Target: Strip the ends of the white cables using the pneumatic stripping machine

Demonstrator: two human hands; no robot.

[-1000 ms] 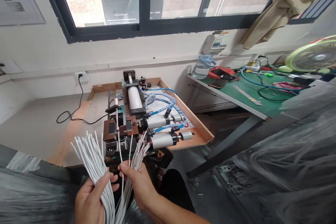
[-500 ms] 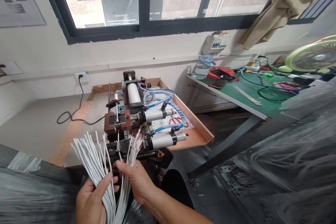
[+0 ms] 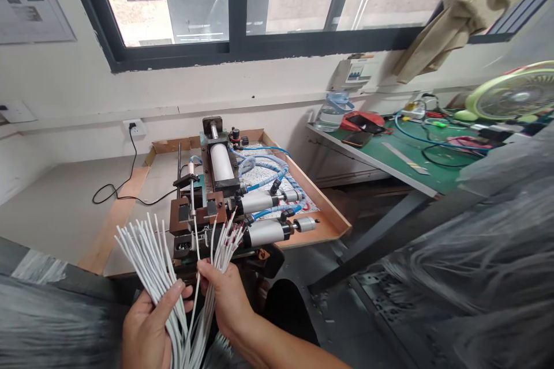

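My left hand is closed round a thick bundle of white cables, their cut ends fanned upward. My right hand grips a second bundle of white cables, some with reddish tips. Between its thumb and forefinger it pinches a single white cable, whose upper end reaches the jaws of a pneumatic machine. Silver air cylinders with blue hoses stand on the machine's right side. The lower lengths of both bundles run together below my hands.
A wooden-edged tray surrounds the machine on the grey bench. To the right, a green table carries a water jug, a phone and a fan. Plastic-wrapped cable bundles lie at the far right.
My right hand has shifted slightly, and the pinched cable now extends up into the machine's jaws. The jaw blocks and cylinder rods have moved. My left hand stays almost in place.
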